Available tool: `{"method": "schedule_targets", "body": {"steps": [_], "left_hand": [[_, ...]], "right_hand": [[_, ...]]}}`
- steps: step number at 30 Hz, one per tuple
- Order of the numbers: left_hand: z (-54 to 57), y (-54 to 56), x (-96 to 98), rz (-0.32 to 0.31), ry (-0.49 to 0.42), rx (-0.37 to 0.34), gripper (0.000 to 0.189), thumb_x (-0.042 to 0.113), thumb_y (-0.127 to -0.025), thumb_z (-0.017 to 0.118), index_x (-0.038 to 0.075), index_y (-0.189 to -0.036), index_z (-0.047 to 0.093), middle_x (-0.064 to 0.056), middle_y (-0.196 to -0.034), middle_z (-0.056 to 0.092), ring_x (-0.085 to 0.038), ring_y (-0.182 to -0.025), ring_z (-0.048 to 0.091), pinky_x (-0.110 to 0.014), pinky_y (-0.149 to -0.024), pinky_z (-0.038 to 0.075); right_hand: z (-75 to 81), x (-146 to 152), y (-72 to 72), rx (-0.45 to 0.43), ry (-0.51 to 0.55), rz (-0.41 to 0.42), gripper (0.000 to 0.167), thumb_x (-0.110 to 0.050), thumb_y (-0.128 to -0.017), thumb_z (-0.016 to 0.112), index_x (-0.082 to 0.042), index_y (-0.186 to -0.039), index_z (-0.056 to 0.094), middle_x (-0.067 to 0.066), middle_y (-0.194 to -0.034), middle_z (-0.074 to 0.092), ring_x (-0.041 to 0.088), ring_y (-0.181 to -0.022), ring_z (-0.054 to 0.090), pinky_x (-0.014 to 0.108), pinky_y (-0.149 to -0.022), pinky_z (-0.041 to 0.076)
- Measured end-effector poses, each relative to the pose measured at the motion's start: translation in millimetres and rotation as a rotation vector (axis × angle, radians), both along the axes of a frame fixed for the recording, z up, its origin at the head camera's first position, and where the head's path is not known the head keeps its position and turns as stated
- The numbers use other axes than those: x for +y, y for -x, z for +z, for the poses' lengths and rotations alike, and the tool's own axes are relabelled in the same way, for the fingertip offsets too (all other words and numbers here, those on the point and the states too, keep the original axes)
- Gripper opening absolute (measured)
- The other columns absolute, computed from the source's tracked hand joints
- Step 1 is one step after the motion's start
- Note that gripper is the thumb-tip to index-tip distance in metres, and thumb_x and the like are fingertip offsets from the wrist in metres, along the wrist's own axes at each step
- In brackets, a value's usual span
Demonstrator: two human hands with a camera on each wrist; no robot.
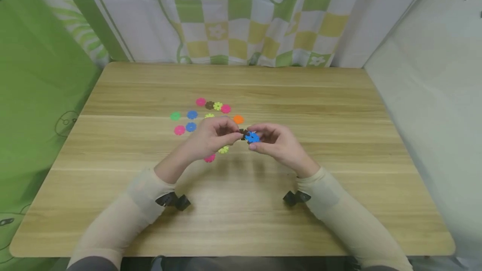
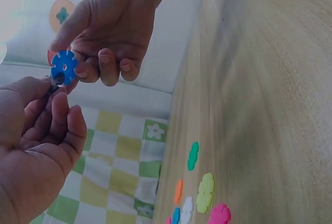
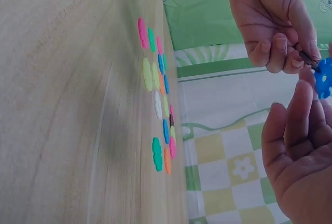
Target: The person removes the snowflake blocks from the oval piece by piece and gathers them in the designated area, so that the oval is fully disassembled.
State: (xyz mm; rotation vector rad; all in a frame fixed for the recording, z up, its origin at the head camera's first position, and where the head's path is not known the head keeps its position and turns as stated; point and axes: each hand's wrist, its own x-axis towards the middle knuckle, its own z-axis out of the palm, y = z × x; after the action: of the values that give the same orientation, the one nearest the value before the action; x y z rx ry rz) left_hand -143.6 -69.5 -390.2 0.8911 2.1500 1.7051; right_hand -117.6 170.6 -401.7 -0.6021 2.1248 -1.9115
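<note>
Above the table, my left hand (image 1: 208, 139) pinches a dark brown notched disc (image 1: 243, 134) between thumb and fingers. My right hand (image 1: 280, 143) pinches a blue notched disc (image 1: 252, 137), which meets the brown one at its edge. In the left wrist view the blue disc (image 2: 64, 67) faces the camera with its round centre hole and slots showing. A bit of red shows behind it, by the right thumb; what it belongs to is hidden. From the right wrist view, the brown disc (image 3: 309, 59) appears edge-on, set crosswise to the blue disc (image 3: 324, 79).
Loose notched discs lie on the wooden table (image 1: 339, 204), left of and beneath the hands: pink (image 1: 179, 130), green (image 1: 175, 116), blue (image 1: 191, 127), orange (image 1: 238, 119), yellow (image 1: 224, 149), brown (image 1: 209, 105) and white (image 3: 157, 105). A checked curtain (image 1: 241, 16) hangs behind the far edge.
</note>
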Motion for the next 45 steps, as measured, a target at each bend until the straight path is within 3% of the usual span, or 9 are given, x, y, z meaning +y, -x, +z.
{"method": "schedule_targets", "body": {"steps": [4, 13, 21, 29, 32, 35, 38, 41, 45], "left_hand": [[-0.6, 0.0, -1.3, -0.019, -0.031, -0.027, 0.008, 0.011, -0.094, 0.067, 0.006, -0.099, 0.063, -0.008, -0.086, 0.065, -0.028, -0.074, 0.060, -0.033, -0.064, 0.052], [-0.2, -0.2, 0.5, -0.163, -0.052, -0.062, 0.024, 0.006, -0.097, 0.061, 0.003, -0.120, 0.067, -0.007, -0.108, 0.070, -0.033, -0.086, 0.067, -0.040, -0.082, 0.056], [-2.2, 1.9, -0.3, -0.129, -0.017, -0.013, 0.018, 0.010, -0.095, 0.066, 0.008, -0.111, 0.073, -0.003, -0.102, 0.071, -0.023, -0.079, 0.066, -0.049, -0.077, 0.056], [-2.4, 8.6, -3.2, -0.040, 0.000, 0.015, 0.014, 0.007, -0.094, 0.065, 0.002, -0.104, 0.073, -0.006, -0.096, 0.072, -0.026, -0.081, 0.067, -0.038, -0.072, 0.058], [-5.6, 26.1, -15.4, 0.039, 0.070, -0.040, 0.020, 0.011, -0.095, 0.065, 0.000, -0.111, 0.069, -0.012, -0.102, 0.071, -0.029, -0.092, 0.068, -0.041, -0.081, 0.056], [-14.5, 54.7, -36.6, 0.160, 0.178, -0.098, 0.031, 0.015, -0.096, 0.063, 0.003, -0.125, 0.060, -0.016, -0.113, 0.067, -0.032, -0.103, 0.065, -0.041, -0.089, 0.053], [-28.1, 85.6, -62.8, 0.298, 0.289, -0.133, 0.036, 0.016, -0.099, 0.059, 0.006, -0.132, 0.051, -0.017, -0.120, 0.063, -0.035, -0.102, 0.062, -0.039, -0.082, 0.053], [-40.1, 109.6, -86.8, 0.422, 0.409, -0.115, 0.032, 0.016, -0.101, 0.054, 0.005, -0.131, 0.053, -0.017, -0.119, 0.062, -0.034, -0.099, 0.061, -0.037, -0.075, 0.053], [-49.5, 130.1, -109.6, 0.506, 0.504, -0.065, 0.032, 0.008, -0.101, 0.050, -0.002, -0.130, 0.056, -0.022, -0.122, 0.062, -0.035, -0.110, 0.060, -0.040, -0.085, 0.053]], "right_hand": [[-0.1, -1, 0.5, -0.003, -0.024, -0.016, 0.035, -0.012, -0.087, 0.076, -0.002, -0.118, 0.066, 0.015, -0.095, 0.067, 0.029, -0.084, 0.064, 0.035, -0.075, 0.057], [-1.3, -3, 1.6, 0.004, 0.007, 0.030, 0.031, -0.007, -0.086, 0.077, -0.001, -0.115, 0.068, 0.014, -0.094, 0.068, 0.029, -0.083, 0.066, 0.036, -0.075, 0.057], [-0.5, -2, 1.4, -0.007, -0.016, 0.019, 0.031, -0.009, -0.084, 0.078, -0.002, -0.113, 0.068, 0.013, -0.092, 0.069, 0.028, -0.081, 0.066, 0.035, -0.073, 0.057], [-1.4, -2, 1.9, -0.041, -0.046, -0.024, 0.033, -0.012, -0.084, 0.080, -0.002, -0.113, 0.067, 0.014, -0.091, 0.068, 0.026, -0.080, 0.065, 0.033, -0.073, 0.057], [-1.7, 0, 2.9, -0.047, -0.054, -0.046, 0.034, -0.011, -0.083, 0.080, -0.001, -0.113, 0.067, 0.013, -0.091, 0.067, 0.025, -0.079, 0.064, 0.032, -0.072, 0.057], [-2.5, 2, 3.5, -0.038, -0.049, -0.047, 0.034, -0.008, -0.083, 0.080, 0.000, -0.113, 0.067, 0.014, -0.090, 0.067, 0.023, -0.078, 0.064, 0.030, -0.071, 0.056], [-3.2, 3, 3.3, -0.039, -0.037, -0.033, 0.034, -0.006, -0.082, 0.079, 0.001, -0.113, 0.067, 0.014, -0.090, 0.066, 0.022, -0.078, 0.063, 0.029, -0.071, 0.056], [-4.0, 4, 2.8, -0.046, -0.035, -0.024, 0.034, -0.005, -0.082, 0.079, 0.001, -0.113, 0.067, 0.014, -0.090, 0.066, 0.021, -0.077, 0.062, 0.028, -0.070, 0.056], [-4.7, 4, 3.0, -0.047, -0.040, -0.016, 0.035, -0.006, -0.082, 0.080, 0.000, -0.114, 0.067, 0.014, -0.090, 0.066, 0.021, -0.077, 0.062, 0.027, -0.070, 0.055]]}}
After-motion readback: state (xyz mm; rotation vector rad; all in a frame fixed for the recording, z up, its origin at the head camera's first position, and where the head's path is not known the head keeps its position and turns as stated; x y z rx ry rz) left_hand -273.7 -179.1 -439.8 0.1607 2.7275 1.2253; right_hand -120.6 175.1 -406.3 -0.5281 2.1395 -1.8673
